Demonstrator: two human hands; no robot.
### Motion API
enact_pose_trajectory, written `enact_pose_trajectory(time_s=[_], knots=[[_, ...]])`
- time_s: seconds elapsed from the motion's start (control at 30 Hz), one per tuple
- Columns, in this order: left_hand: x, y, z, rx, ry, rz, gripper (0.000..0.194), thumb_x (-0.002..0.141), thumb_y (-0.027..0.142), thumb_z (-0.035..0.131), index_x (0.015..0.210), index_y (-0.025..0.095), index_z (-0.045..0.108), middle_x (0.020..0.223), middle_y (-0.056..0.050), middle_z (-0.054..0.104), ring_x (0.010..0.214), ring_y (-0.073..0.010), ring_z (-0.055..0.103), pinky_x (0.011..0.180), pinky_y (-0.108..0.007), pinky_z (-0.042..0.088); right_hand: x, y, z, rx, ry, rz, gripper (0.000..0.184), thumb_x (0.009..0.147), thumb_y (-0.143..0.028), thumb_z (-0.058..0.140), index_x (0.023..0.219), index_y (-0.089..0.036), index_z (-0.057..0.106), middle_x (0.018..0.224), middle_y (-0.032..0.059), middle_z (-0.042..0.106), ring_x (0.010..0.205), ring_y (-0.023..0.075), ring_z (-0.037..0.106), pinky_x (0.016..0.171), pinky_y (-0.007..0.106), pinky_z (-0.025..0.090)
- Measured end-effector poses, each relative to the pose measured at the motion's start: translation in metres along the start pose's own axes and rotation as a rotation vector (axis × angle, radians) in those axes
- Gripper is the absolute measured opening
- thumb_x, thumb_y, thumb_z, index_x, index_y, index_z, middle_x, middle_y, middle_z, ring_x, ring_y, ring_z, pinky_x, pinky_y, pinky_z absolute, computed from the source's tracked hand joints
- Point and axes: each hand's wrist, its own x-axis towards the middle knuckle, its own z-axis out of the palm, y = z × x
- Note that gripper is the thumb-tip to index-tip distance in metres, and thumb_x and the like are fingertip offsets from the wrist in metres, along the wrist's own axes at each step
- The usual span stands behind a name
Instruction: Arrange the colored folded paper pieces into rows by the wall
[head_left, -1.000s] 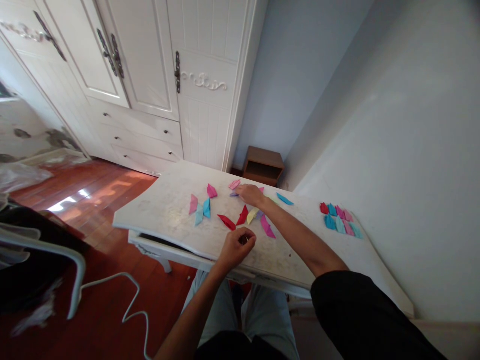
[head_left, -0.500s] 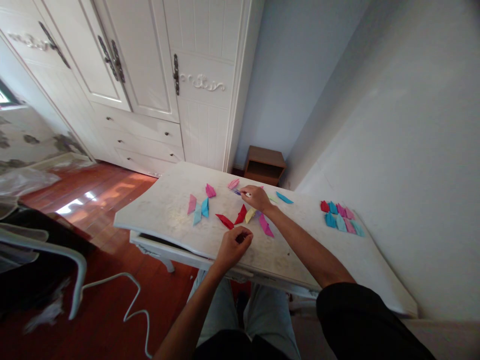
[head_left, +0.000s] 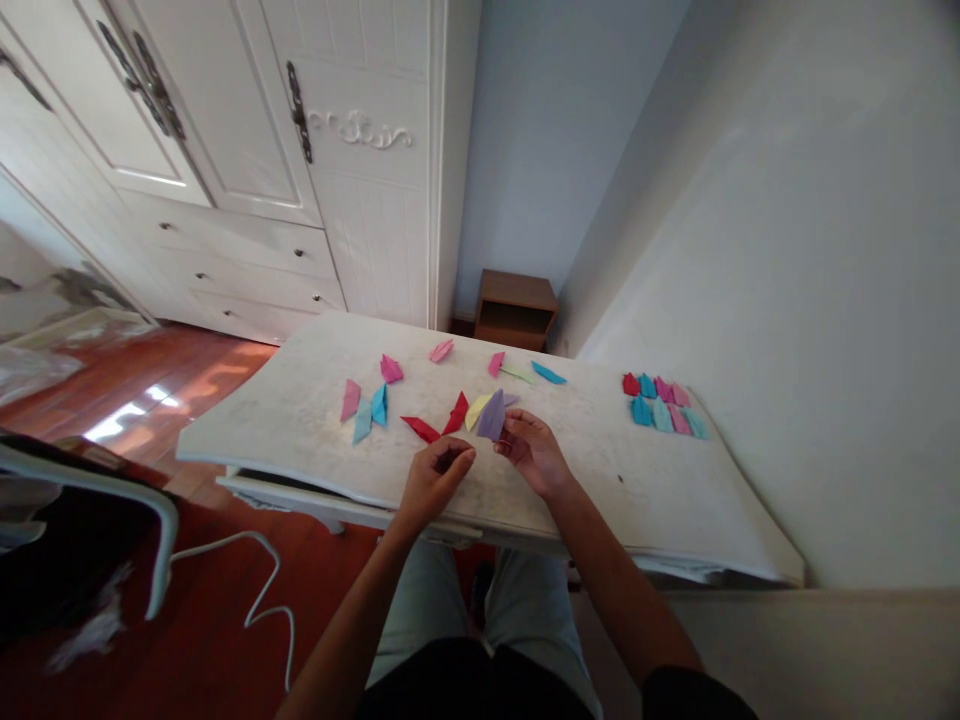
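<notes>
A lilac folded paper piece (head_left: 491, 414) stands raised over the white table, pinched by my right hand (head_left: 534, 455). Just left of it, my left hand (head_left: 437, 478) has thumb and fingertips pressed together; whatever they hold, if anything, is too small to make out. Red folded papers (head_left: 456, 412) lie just beyond my left hand. Beside the lilac piece rests a yellow one (head_left: 475, 411), partly covered by it. To the left sit a blue folded paper (head_left: 379, 404), a light blue one (head_left: 362, 421) and a pink one (head_left: 350, 399).
Toward the table's (head_left: 285, 400) back lie magenta (head_left: 391, 368), pink (head_left: 441, 350), green (head_left: 517, 372) and blue (head_left: 548, 372) papers. Two rows of folded papers (head_left: 663, 416) are at the right. A wardrobe (head_left: 375, 200) and a brown cabinet (head_left: 517, 290) stand behind.
My right hand has come back from the table's far side and now holds the lilac paper near my left hand. The view has shifted; the magenta paper once near the front is out of sight.
</notes>
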Motion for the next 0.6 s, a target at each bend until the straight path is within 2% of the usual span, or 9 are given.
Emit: enact_pose_trajectory(time_s=[0.13,0.27,0.43,0.6], knots=[[0.0,0.002,0.001,-0.08,0.028,-0.013,0.034,0.081,0.043,0.067,0.097,0.015,0.061,0.079,-0.002,0.062,0.064,-0.0104,0.054,0.057,-0.021,0.044,-0.006,0.008,0.0,-0.06,0.031,-0.021,0.028,0.063,-0.035,0.083,0.079,-0.019,0.066,0.069,-0.0018,0.064,0.058,0.0103,0.057,0.053,0.021,0.048],[-0.001,0.0,0.003,-0.083,0.043,0.005,0.032,0.078,0.039,0.072,0.091,0.016,0.054,0.071,0.002,0.056,0.057,-0.0077,0.049,0.053,-0.018,0.039,-0.008,0.012,0.004,-0.215,0.034,-0.093,0.022,0.067,-0.035,0.077,0.08,-0.02,0.066,0.069,-0.0018,0.064,0.057,0.0108,0.056,0.054,0.023,0.047],[-0.001,-0.004,0.005,0.023,0.057,0.04,0.042,0.077,0.038,0.072,0.11,0.016,0.057,0.088,-0.002,0.061,0.062,-0.0083,0.055,0.054,-0.019,0.043,-0.012,0.018,0.007,-0.473,0.071,-0.254,0.015,0.075,-0.034,0.069,0.08,-0.02,0.065,0.07,-0.0007,0.064,0.062,0.0133,0.059,0.057,0.024,0.047],[-0.001,-0.003,0.005,0.17,0.031,0.07,0.043,0.08,0.038,0.069,0.117,0.015,0.061,0.097,-0.007,0.066,0.064,-0.0104,0.059,0.057,-0.021,0.046,-0.017,0.023,0.011,-0.569,0.06,-0.334,0.013,0.078,-0.033,0.07,0.081,-0.021,0.066,0.073,0.0,0.066,0.066,0.0147,0.062,0.063,0.026,0.05]])
